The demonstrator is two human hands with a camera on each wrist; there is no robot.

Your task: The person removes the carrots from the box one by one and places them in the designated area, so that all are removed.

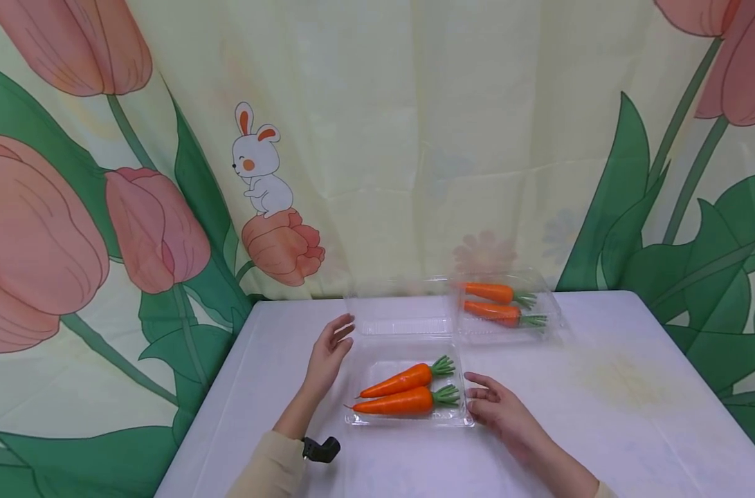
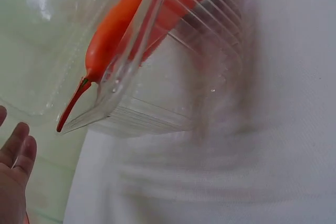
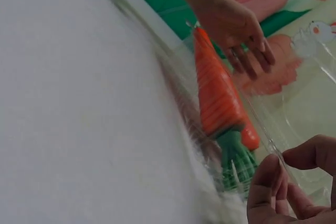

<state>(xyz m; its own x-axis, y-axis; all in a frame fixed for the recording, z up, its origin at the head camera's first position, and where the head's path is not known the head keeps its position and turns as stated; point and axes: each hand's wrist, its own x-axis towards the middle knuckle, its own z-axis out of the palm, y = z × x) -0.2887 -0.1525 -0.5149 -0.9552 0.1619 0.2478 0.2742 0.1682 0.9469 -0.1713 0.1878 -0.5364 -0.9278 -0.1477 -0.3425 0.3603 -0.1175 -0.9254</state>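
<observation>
A clear plastic clamshell container (image 1: 377, 420) lies with its lid folded back on the white table. Two orange carrots (image 1: 396, 402) with green tops rest in its base, their thin tips pointing left. The left hand (image 1: 329, 356), with loosely bent, separated fingers, is beside the container's left back corner and holds nothing. At the right edge of the container, the right hand (image 1: 498, 409) holds the rim between thumb and fingers. The right wrist view shows those fingertips (image 3: 270, 165) at the clear rim; part of that hand is cut off by the frame.
Behind and to the right stands another clear plastic container (image 1: 554, 321) with two carrots (image 1: 494, 313) inside. The white tablecloth (image 1: 601, 415) extends around both containers. A curtain (image 1: 477, 138) printed with tulips and a rabbit hangs behind the table. A black band (image 1: 321, 449) sits at the left wrist.
</observation>
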